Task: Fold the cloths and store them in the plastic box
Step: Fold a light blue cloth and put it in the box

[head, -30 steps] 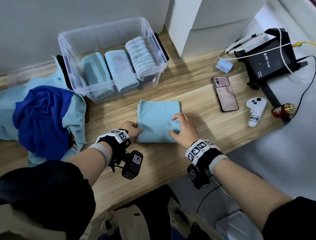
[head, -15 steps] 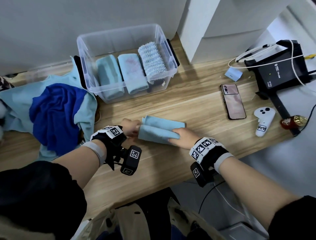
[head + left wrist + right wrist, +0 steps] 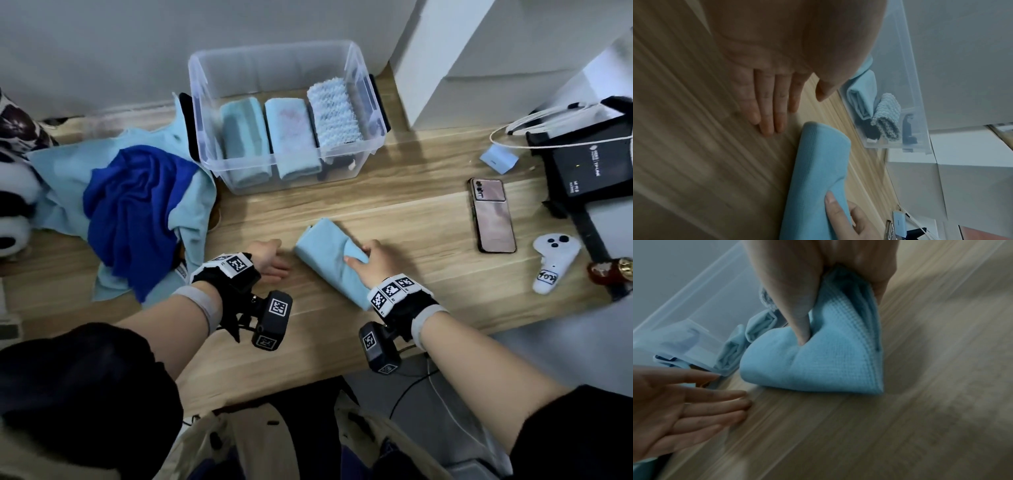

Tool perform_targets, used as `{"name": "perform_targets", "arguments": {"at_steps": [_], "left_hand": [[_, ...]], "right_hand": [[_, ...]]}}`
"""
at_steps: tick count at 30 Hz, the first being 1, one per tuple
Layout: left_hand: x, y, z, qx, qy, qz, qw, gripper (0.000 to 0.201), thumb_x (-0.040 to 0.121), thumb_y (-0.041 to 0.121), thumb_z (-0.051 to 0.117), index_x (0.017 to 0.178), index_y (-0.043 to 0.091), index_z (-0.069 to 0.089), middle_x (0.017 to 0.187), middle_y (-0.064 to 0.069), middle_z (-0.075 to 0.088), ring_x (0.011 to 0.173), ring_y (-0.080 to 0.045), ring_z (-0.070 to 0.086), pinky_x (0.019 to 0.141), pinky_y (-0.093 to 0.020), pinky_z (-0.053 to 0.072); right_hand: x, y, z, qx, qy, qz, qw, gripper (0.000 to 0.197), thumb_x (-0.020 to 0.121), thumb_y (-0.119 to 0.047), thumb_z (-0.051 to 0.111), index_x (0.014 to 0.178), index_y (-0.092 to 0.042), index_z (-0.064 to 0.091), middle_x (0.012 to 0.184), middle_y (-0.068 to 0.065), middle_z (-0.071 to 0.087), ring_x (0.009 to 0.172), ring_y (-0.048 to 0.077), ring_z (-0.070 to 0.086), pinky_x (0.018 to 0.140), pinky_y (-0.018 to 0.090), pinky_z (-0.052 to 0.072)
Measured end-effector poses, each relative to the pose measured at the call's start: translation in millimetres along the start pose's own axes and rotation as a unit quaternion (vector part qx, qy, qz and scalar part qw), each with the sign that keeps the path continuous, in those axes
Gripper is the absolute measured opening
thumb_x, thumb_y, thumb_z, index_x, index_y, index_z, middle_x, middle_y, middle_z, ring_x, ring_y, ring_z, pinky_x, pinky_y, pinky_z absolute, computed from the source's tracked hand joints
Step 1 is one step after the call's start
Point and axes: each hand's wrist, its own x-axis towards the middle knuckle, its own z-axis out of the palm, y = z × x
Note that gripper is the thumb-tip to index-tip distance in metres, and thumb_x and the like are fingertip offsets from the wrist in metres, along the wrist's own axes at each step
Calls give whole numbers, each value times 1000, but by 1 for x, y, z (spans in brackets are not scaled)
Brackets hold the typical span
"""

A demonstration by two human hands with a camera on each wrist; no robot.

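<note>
Wooden desk (image 3: 411,219) against grey wall (image 3: 102,51); white cabinet (image 3: 479,61) right.

Wooden table (image 3: 394,212) holds cloths (image 3: 329,260), box (image 3: 371,113), phone (image 3: 493,216).

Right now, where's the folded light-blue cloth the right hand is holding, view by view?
Head: folded light-blue cloth at centre, on the table, under the right hand.
Left wrist: bottom centre, running up from the lower edge.
Right wrist: centre, pinched from above.
Shared landmark: clear plastic box.

Waffle-weave cloth (image 3: 830,363), wood-grain table (image 3: 411,219)
</note>
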Motion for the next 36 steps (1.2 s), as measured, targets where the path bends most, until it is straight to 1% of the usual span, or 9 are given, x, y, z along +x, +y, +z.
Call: {"name": "perform_targets", "arguments": {"at_steps": [5, 7, 14, 18, 21, 25, 28, 31, 36], "left_hand": [[-1, -11, 3, -5, -39, -12, 999, 49, 95, 32, 44, 130, -3, 44, 122, -25, 56, 104, -34, 59, 91, -36, 46], [-2, -13, 4, -6, -40, -10, 999, 51, 93, 32, 51, 129, -4, 43, 119, -21, 55, 113, -35, 56, 91, -37, 46], [4, -23, -1, 7, -48, 40, 998, 51, 76, 20, 75, 119, 9, 50, 118, -12, 63, 106, -31, 62, 94, -52, 49], [-3, -29, -3, -18, -78, 50, 996, 54, 83, 6, 66, 129, 16, 39, 112, -7, 59, 86, -22, 62, 54, -31, 54], [-6, -28, -12, -28, -103, 61, 992, 53, 85, 7, 64, 131, 17, 40, 103, -1, 61, 83, -17, 61, 46, -24, 53], [-14, -20, -22, -20, -140, 88, 986, 45, 87, 9, 60, 128, 19, 45, 103, 1, 64, 87, -17, 63, 59, -28, 56], [-23, -12, -28, -26, -160, 113, 980, 37, 88, 8, 59, 120, 23, 50, 102, 2, 66, 84, -14, 67, 66, -31, 56], [-32, -2, -33, -20, -180, 129, 975, 33, 88, 8, 58, 117, 24, 54, 103, 1, 68, 80, -12, 69, 68, -30, 59], [-49, 24, -39, -15, -198, 176, 964, 44, 84, 14, 66, 126, 18, 52, 116, -6, 66, 95, -20, 67, 90, -40, 53]], "right_hand": [[-4, -13, 21, -3, -83, 3, 997, 40, 86, -40, 59, 106, -5, 61, 108, 14, 67, 99, 31, 63, 83, 34, 50], [-7, -21, 32, 6, -116, 3, 993, 40, 89, -39, 55, 106, -4, 63, 110, 16, 67, 99, 32, 63, 84, 36, 50], [-18, -36, 46, 91, -145, -16, 985, 36, 92, -32, 53, 114, -4, 61, 114, 16, 65, 104, 32, 61, 91, 38, 49], [-16, -32, 45, 97, -109, -25, 989, 31, 82, -35, 67, 101, -11, 60, 98, 5, 66, 97, 24, 62, 85, 34, 49], [-16, -34, 32, 106, -94, -12, 990, 54, 75, -41, 73, 113, -11, 53, 102, -3, 56, 98, 15, 55, 89, 29, 45], [-19, -43, 15, 307, -213, 17, 928, 63, 76, -29, 75, 129, -4, 49, 129, 12, 58, 114, 21, 57, 104, 39, 43], [-21, -49, 0, 387, -248, 39, 887, 98, 60, -43, 82, 138, -3, 38, 136, 13, 52, 124, 23, 52, 103, 43, 44], [-23, -62, -16, 427, -283, 3, 859, 66, 71, -44, 63, 124, -8, 54, 115, 10, 66, 100, 19, 66, 75, 29, 57], [-22, -96, -35, 357, -163, -98, 915, 18, 89, -14, 59, 106, -7, 58, 94, 6, 66, 78, 15, 62, 59, 20, 54]]}}
